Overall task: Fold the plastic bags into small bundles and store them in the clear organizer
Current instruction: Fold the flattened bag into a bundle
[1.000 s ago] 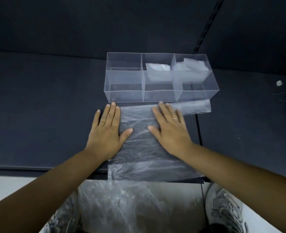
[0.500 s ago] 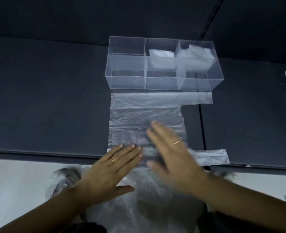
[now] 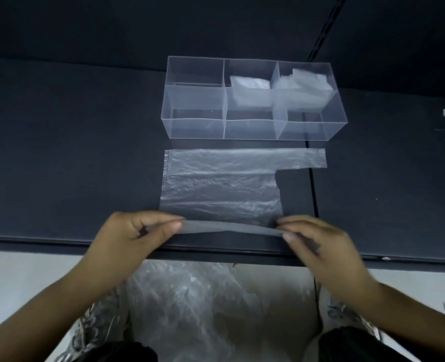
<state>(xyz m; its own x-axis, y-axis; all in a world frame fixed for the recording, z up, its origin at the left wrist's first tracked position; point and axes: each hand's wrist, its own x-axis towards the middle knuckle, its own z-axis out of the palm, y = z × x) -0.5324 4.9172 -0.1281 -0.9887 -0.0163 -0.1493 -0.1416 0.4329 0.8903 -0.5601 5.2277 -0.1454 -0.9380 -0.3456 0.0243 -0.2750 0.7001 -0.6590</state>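
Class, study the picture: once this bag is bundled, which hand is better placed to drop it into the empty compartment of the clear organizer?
Probably the left hand: the clear plastic organizer's only empty compartment is its leftmost, directly beyond that hand; the right hand would cross over.

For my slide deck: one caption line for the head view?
Both hands, left and right, pinch the near edge of a flat bag before a clear organizer.

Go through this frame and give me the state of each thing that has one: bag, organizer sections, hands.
Plastic bag on the table: spread flat, near edge lifted.
Left hand: pinching the bag's near edge.
Right hand: pinching the same edge.
Organizer left section: empty.
Middle section: holds a folded bag.
Right section: holds folded bags.
Pile of bags below the table: unfolded.
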